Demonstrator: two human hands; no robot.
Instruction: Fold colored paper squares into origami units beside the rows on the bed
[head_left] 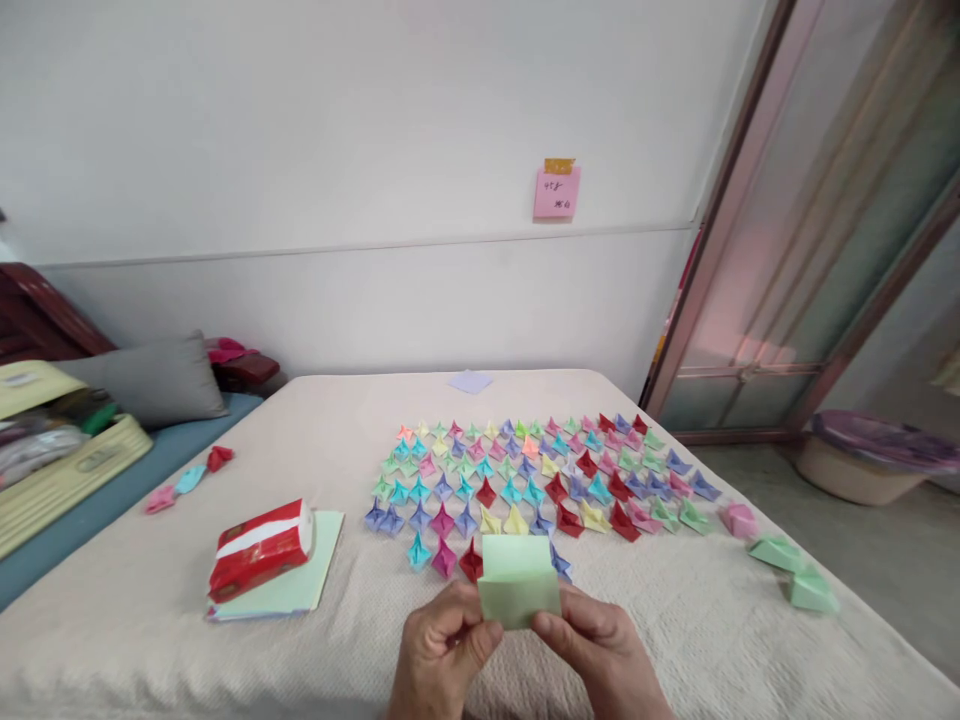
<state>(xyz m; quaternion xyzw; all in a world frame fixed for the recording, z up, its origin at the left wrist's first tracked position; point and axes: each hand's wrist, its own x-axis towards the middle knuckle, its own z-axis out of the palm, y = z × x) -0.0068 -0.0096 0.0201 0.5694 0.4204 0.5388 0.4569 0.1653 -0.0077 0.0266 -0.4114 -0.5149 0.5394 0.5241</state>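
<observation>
At lower centre, left hand [444, 645] and right hand [606, 640] pinch a folded light-green paper rectangle [519, 598], which uneven thumb pressure could crease askew.

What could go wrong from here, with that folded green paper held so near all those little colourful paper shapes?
The left hand and right hand grip the folded pale-green paper close to the nearest small multicoloured folded-paper shapes; a careless forward brush might knock some out of line.

Also, the loose pale-green folded paper piece lies near the right edge of the cream textured cloth, so a tug might send it to the floor.
</observation>
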